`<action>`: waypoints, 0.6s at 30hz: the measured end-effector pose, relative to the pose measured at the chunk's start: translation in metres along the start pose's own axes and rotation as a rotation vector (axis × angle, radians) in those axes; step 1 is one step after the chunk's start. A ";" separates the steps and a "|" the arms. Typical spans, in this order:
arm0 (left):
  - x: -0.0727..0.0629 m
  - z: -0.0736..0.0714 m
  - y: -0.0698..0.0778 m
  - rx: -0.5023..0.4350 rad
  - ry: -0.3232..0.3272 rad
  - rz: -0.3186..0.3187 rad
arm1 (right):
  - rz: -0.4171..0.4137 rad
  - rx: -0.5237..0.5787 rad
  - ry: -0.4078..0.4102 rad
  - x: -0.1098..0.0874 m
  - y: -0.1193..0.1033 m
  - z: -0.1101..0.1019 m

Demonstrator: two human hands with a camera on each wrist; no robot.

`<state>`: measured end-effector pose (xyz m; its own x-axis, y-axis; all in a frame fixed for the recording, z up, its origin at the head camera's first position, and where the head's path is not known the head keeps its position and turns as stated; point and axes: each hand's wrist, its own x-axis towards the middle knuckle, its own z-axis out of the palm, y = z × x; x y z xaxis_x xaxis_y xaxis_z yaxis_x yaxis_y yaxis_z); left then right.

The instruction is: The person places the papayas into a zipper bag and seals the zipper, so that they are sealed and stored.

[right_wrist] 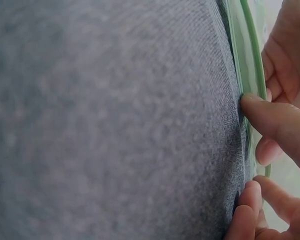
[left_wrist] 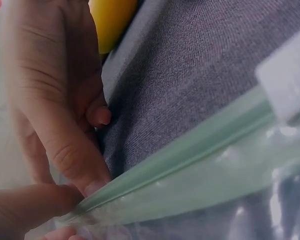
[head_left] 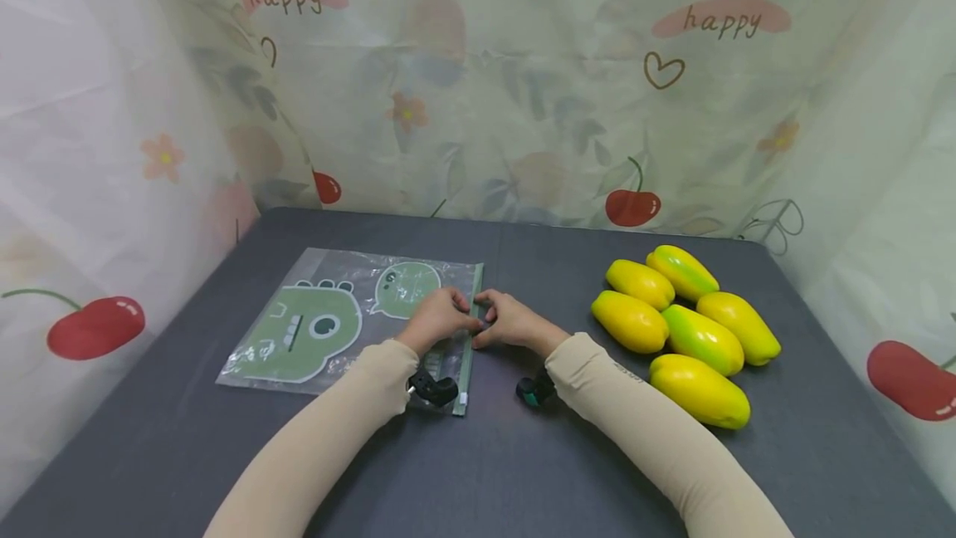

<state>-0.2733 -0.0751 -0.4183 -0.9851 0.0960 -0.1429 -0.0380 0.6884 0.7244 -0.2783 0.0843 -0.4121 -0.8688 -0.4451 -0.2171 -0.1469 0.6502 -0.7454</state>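
A clear zip bag (head_left: pixel 366 314) with green cartoon faces lies flat on the dark table. Its green zip strip (head_left: pixel 476 289) runs along the right edge, with a white slider (head_left: pixel 463 398) at the near end. My left hand (head_left: pixel 441 320) pinches that strip around its middle between thumb and fingers. From the other side my right hand (head_left: pixel 515 322) grips the same edge, fingers bent, its thumb close to the left one. In the left wrist view the left thumb (left_wrist: pixel 35 205) presses on the strip. Both hands meet at the strip in the right wrist view.
Several yellow-green papaya-like fruits (head_left: pixel 702 339) lie grouped on the right side of the table (head_left: pixel 538 471). A patterned curtain (head_left: pixel 523 106) surrounds the table at the back and sides. Near the back right corner hangs a thin looped cord (head_left: pixel 777 218).
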 end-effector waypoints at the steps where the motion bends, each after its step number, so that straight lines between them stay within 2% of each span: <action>1: 0.000 0.000 0.001 0.001 0.001 -0.002 | 0.000 -0.002 0.003 0.000 0.000 0.000; 10: 0.000 0.001 0.003 0.019 0.012 -0.019 | 0.007 0.023 -0.004 -0.001 -0.002 -0.001; 18: 0.000 -0.002 0.006 -0.024 0.020 -0.007 | 0.010 0.007 0.012 0.001 0.000 0.000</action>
<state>-0.2735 -0.0721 -0.4126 -0.9879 0.0765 -0.1348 -0.0489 0.6715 0.7393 -0.2788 0.0837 -0.4120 -0.8759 -0.4311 -0.2167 -0.1353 0.6505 -0.7474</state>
